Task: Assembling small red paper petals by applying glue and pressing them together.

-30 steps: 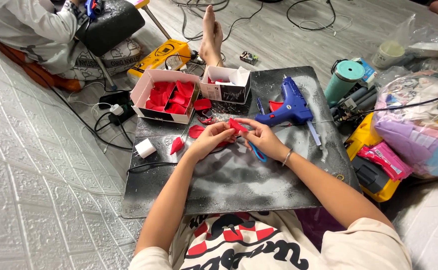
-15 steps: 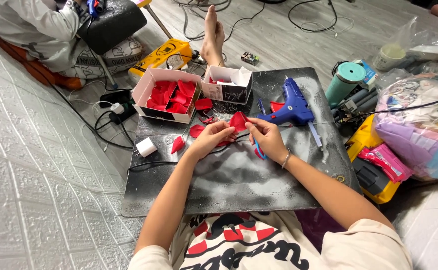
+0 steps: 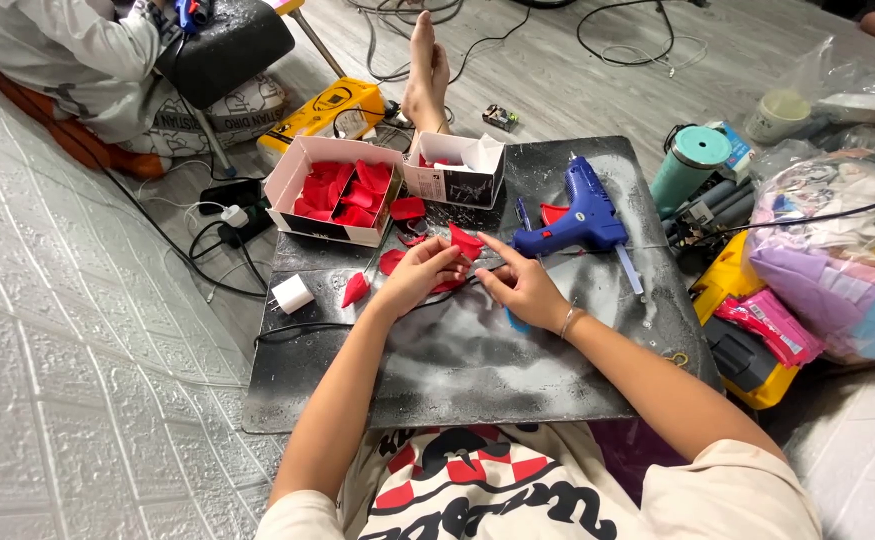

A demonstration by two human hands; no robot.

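Both hands have drifted slightly toward the board's (image 3: 477,375) middle, left hand (image 3: 419,277) pinching a red petal (image 3: 464,241) upright while right hand (image 3: 519,287) steadies it with forefinger extended, the blue glue gun (image 3: 569,218) parked within reach near the far edge.

head camera, looking steeply down, near over black board (image 3: 477,370).

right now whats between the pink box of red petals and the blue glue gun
In the head view, a small open white box sits between the pink box and the blue glue gun.
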